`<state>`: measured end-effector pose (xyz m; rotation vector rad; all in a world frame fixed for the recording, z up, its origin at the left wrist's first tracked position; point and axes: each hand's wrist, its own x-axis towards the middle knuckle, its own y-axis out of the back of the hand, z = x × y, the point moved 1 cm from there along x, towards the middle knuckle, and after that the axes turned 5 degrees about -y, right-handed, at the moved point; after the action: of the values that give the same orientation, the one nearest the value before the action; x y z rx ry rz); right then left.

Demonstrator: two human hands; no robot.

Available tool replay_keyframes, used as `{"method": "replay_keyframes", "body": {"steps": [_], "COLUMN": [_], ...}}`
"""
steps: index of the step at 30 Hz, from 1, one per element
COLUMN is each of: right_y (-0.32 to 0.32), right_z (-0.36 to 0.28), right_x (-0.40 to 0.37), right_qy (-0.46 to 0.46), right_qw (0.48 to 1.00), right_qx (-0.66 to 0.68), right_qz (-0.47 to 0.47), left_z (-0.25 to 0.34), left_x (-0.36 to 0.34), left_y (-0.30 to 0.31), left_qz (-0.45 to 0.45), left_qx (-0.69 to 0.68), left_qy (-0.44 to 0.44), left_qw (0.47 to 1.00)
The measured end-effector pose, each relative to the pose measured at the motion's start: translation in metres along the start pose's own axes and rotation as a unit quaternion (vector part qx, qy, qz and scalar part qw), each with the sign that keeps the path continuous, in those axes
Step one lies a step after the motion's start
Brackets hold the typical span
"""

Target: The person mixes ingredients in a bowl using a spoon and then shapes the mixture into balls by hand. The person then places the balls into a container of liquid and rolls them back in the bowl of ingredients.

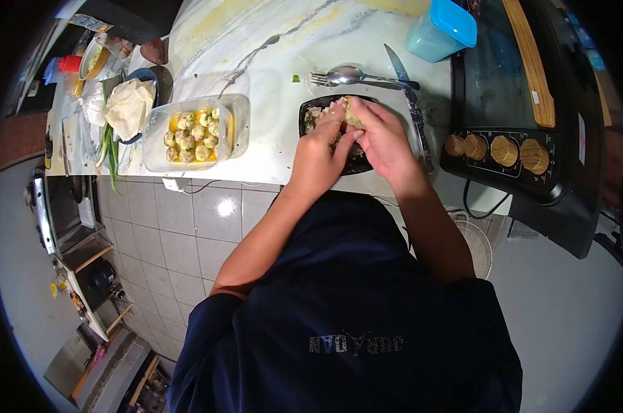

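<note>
Grey glossy square tiles [181, 234] face the front below a white, grey-veined marble counter [270, 69]. Over a black rectangular tray [356, 164] at the counter's edge, the left hand [318, 155] and right hand [384, 141] are drawn together, fingertips pinching 1 pale dumpling [353, 113]. Left of the tray sits 1 clear plastic box [236, 117] of yellow dumplings. Right of the tray, 1 black cooker [490, 76] has 4 round wooden knobs [504, 150]. Beyond the tray lie 1 fork [318, 79], 1 spoon [346, 74], 1 knife [409, 103] and 1 blue tub [441, 29].

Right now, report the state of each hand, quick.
Left hand: closed, pinching the dumpling.
Right hand: closed on the same dumpling, above the black tray.
</note>
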<state>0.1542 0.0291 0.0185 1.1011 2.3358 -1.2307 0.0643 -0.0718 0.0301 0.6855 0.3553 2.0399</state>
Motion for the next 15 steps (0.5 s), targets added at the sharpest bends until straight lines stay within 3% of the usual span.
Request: {"method": "replay_keyframes", "body": {"steps": [3, 10, 12, 13, 14, 15], "right_y": [-0.007, -0.008, -0.007, -0.007, -0.006, -0.004], "right_z": [0.0, 0.001, 0.001, 0.001, 0.001, 0.003], "right_x": [-0.004, -0.004, -0.003, -0.003, -0.003, -0.002], "right_qy": [0.024, 0.046, 0.058, 0.046, 0.034, 0.035], "right_qw": [0.998, 0.997, 0.997, 0.996, 0.995, 0.995], "right_qx": [-0.035, 0.035, 0.042, 0.064, 0.086, 0.087], "right_qz": [0.04, 0.046, 0.029, 0.034, 0.039, 0.039], "left_z": [-0.006, -0.002, -0.004, -0.003, -0.004, -0.005], "left_x": [0.0, 0.006, 0.008, 0.009, 0.01, 0.012], "left_y": [0.0, 0.005, 0.009, 0.011, 0.011, 0.011], "left_qz": [-0.037, -0.069, -0.023, -0.018, -0.02, -0.009], "left_qx": [0.014, 0.084, -0.088, -0.094, -0.095, -0.049], "left_qy": [-0.042, -0.083, 0.001, 0.027, 0.027, -0.031], "left_qw": [0.998, 0.991, 0.996, 0.995, 0.995, 0.998]}}
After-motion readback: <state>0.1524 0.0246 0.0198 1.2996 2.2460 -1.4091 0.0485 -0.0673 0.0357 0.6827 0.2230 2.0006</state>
